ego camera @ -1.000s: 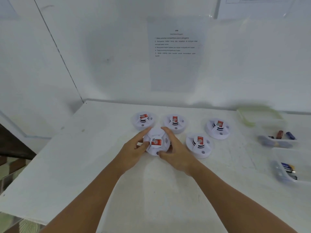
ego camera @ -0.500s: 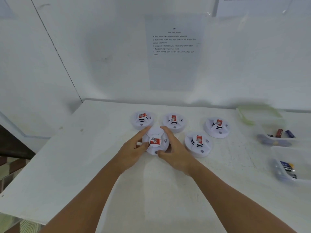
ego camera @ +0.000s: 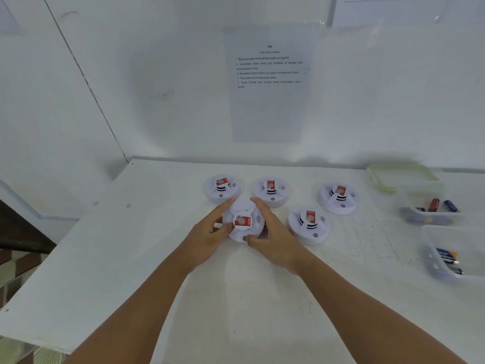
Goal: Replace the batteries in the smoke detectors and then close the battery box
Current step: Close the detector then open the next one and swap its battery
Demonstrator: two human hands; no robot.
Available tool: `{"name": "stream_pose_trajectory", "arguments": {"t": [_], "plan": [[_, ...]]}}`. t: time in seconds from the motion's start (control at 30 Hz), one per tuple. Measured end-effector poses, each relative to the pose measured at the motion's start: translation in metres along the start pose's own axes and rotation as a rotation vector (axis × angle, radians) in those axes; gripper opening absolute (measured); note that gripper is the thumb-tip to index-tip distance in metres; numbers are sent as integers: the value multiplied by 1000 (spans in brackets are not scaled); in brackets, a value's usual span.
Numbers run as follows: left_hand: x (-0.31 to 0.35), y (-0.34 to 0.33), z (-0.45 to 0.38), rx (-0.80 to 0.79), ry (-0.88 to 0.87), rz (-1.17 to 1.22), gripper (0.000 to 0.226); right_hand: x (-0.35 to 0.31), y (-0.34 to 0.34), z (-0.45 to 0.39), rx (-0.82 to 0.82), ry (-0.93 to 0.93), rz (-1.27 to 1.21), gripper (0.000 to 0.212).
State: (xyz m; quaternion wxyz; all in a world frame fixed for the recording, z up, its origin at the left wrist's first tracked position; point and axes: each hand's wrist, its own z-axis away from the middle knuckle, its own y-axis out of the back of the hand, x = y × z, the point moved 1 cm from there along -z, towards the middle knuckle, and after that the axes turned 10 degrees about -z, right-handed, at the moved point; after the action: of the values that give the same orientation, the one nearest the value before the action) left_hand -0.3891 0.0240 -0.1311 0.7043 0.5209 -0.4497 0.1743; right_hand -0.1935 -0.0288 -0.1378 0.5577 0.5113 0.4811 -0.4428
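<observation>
1. Left hand (ego camera: pixel 207 239): forearm comes up from lower left, palm turned inward, fingers curled round the left rim of the held smoke detector (ego camera: pixel 242 220); index finger laid along its far-left edge, thumb near its left side.
2. Right hand (ego camera: pixel 275 239): forearm comes up from lower right, mirror pose; fingers wrapped over the right rim, thumb tip at the near edge by the small grey button.
3. Both hands clamped on that one detector, one from each side, palms facing each other with the unit between.
4. Held detector: round white body, face up, red label on the centre cap with its long edge running left to right. Whether it rests on the table (ego camera: pixel 131 258) or is lifted just off it, cannot tell.
5. Beyond the left fingertips: far-left detector (ego camera: pixel 221 189), face up. Beyond the right fingertips: a second detector (ego camera: pixel 271 190).
6. Just right of the right hand: near-right detector (ego camera: pixel 309 224); past it, farther back, far-right detector (ego camera: pixel 338 197). All four flat on the table, apart from one another.
7. Well to the right: clear battery box (ego camera: pixel 430 214) with loose batteries (ego camera: pixel 434 204), greenish lid (ego camera: pixel 380 179) off behind it; nearer, a second clear tub (ego camera: pixel 451 258) with batteries, blurred.
8. Straight ahead on the wall: printed instruction sheet (ego camera: pixel 269 82).
</observation>
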Motion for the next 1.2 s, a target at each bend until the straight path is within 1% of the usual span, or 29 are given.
{"name": "stream_pose_trajectory", "arguments": {"t": [0.13,0.3,0.67,1.2], "plan": [[1,0,1,1,5,4,56,2,2,-1,-21,-31,-3,87],[3,1,3,-2,20,14,55,0,8,3,-78,-92,-36,85],[1,-1,1,3,42,-10,55,-3,7,6,-80,-85,-50,81],[1,0,1,1,40,-19,56,-4,5,6,-60,-68,-39,81]]}}
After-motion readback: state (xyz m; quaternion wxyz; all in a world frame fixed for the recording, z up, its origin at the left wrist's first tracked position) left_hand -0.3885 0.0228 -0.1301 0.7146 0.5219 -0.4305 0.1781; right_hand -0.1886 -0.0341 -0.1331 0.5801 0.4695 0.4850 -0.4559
